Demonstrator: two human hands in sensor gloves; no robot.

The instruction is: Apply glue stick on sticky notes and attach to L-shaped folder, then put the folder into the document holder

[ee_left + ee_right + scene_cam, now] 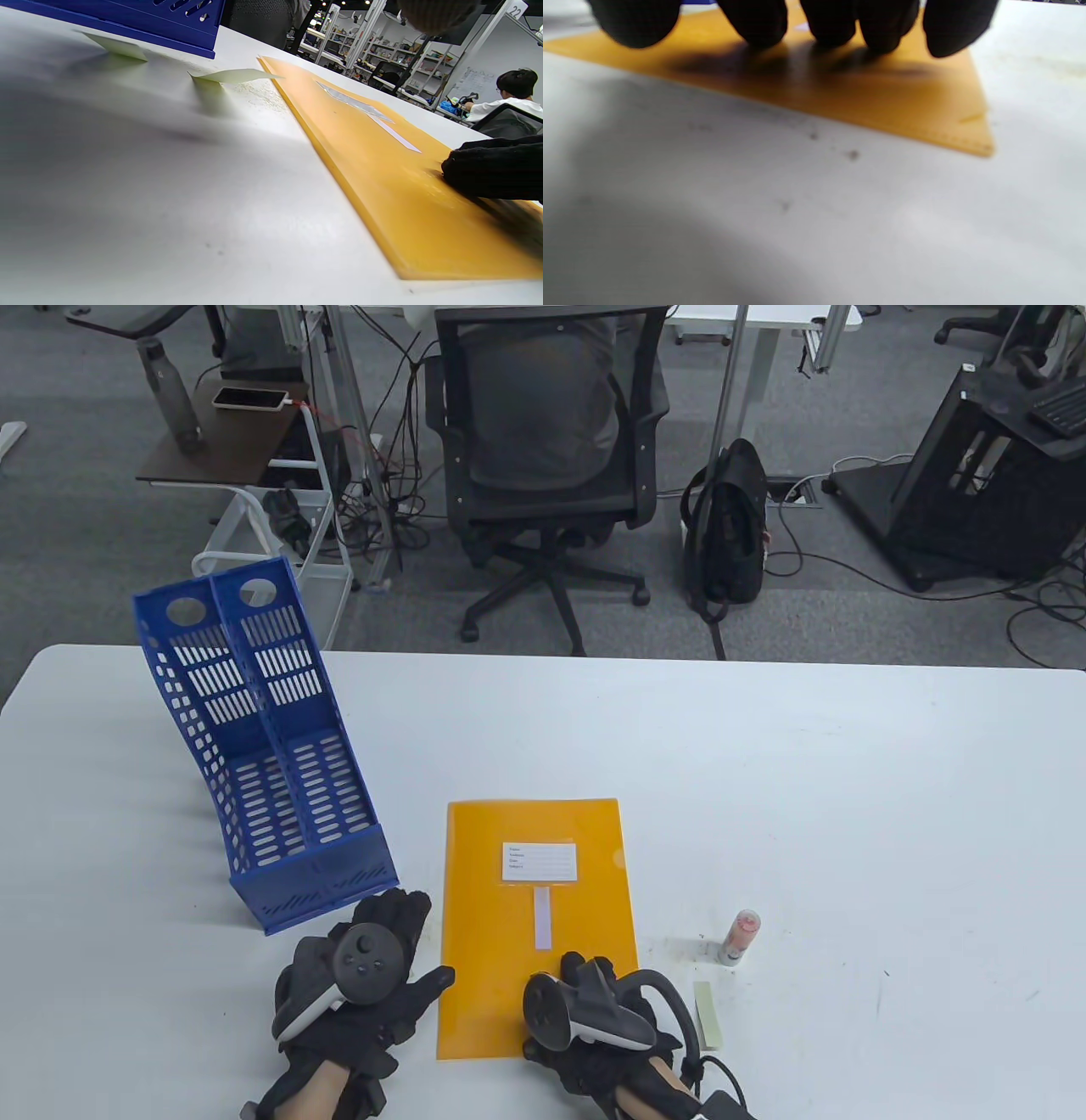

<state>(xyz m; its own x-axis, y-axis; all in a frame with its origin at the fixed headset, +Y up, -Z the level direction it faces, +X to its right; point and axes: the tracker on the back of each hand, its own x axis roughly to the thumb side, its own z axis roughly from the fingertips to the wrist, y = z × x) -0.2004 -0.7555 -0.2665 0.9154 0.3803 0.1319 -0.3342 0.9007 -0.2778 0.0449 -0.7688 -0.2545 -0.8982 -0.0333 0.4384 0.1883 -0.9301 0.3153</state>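
The orange L-shaped folder (509, 933) lies flat at the table's front middle. It bears a white label (539, 863) and, below that, a pale sticky note strip (543, 918). My right hand (585, 969) rests its fingertips (759, 21) on the folder (865, 106) near its lower right corner, holding nothing. My left hand (399, 929) lies flat on the table left of the folder, its thumb at the folder's edge. The glue stick (740, 937) stands to the right. The blue document holder (271, 763) stands at the left. Two pale green sticky notes (233, 76) curl up off the table near the holder (169, 25).
Another greenish sticky strip (708, 1027) lies on the table right of my right hand. Beyond the table's far edge are an office chair (543, 449), a black backpack (730, 526) and a white cart (280, 551). A person sits far off in the left wrist view (509, 97).
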